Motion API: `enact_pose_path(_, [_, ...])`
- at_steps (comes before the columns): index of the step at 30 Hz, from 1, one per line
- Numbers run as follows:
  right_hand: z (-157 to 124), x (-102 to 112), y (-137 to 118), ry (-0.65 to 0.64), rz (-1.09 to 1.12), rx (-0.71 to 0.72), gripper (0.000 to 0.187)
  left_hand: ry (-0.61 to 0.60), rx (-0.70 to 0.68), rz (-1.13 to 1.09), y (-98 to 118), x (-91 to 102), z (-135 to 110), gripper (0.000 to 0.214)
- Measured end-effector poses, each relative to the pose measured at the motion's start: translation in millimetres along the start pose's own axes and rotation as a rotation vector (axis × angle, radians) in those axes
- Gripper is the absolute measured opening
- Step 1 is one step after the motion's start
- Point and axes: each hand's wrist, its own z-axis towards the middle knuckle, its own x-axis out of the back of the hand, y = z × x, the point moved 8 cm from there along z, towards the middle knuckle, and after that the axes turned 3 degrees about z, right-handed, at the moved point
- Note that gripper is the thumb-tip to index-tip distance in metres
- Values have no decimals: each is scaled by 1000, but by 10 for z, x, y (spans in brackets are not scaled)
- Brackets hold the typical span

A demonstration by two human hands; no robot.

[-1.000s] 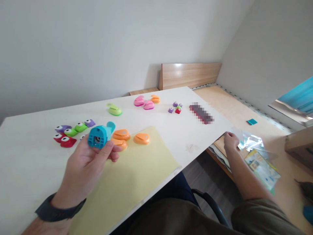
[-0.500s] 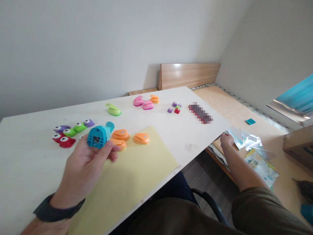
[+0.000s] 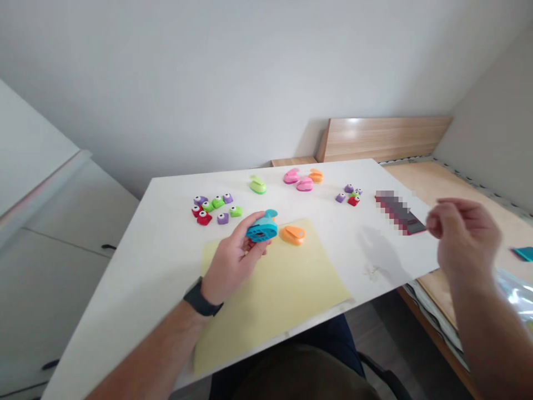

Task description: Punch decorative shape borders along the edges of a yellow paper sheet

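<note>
My left hand (image 3: 235, 253) grips a blue craft paper punch (image 3: 262, 229) above the yellow sheet (image 3: 275, 294), its underside turned partly toward me and its lever at the top. Just right of it, an orange paper punch (image 3: 293, 234) lies at the sheet's far edge; another orange bit shows behind the blue punch, mostly hidden. My right hand (image 3: 466, 233) is raised over the table's right edge, near a blurred dark red-edged object (image 3: 400, 214). Its fingers are curled closed, and whatever they might hold cannot be made out.
Small purple, green and red punches with eyes (image 3: 204, 216) stand at the table's left; similar ones (image 3: 353, 200) sit right. Farther back are a green punch (image 3: 258, 185), pink punches (image 3: 305, 184) and an orange one (image 3: 316, 175). Clear plastic bags (image 3: 514, 291) lie on the bed board.
My right hand has come up from the plastic bags to above the table's right edge. My left hand keeps the blue punch, now tilted more underside-down. The view has swung left.
</note>
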Motion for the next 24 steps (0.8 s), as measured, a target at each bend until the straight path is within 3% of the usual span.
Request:
enact_pose_path(4, [-634, -1347, -479, -731, 35, -2, 39, -100, -92, 169, 20, -46, -9, 52])
enact_pose_path(8, [-1186, -2179, -704, -1113, -43, 35, 53, -111, -223, 328, 22, -52, 0, 49])
enact_pose_path(12, [-1356, -2600, -723, -1209, -13, -12, 44, -90, -318, 413, 9, -38, 7, 50])
enact_pose_path(18, [-1346, -2844, -789, -1240, 24, -44, 32, 2, -305, 365, 49, 45, 20, 55])
enact_pose_path(20, [-1279, -2893, -823, -1204, 65, -46, 30, 22, -263, 313, 43, 62, 30, 64])
enact_pose_path(24, [-977, -2963, -781, -976, 42, 76, 29, 113, -180, 268, 2, 144, 53, 74])
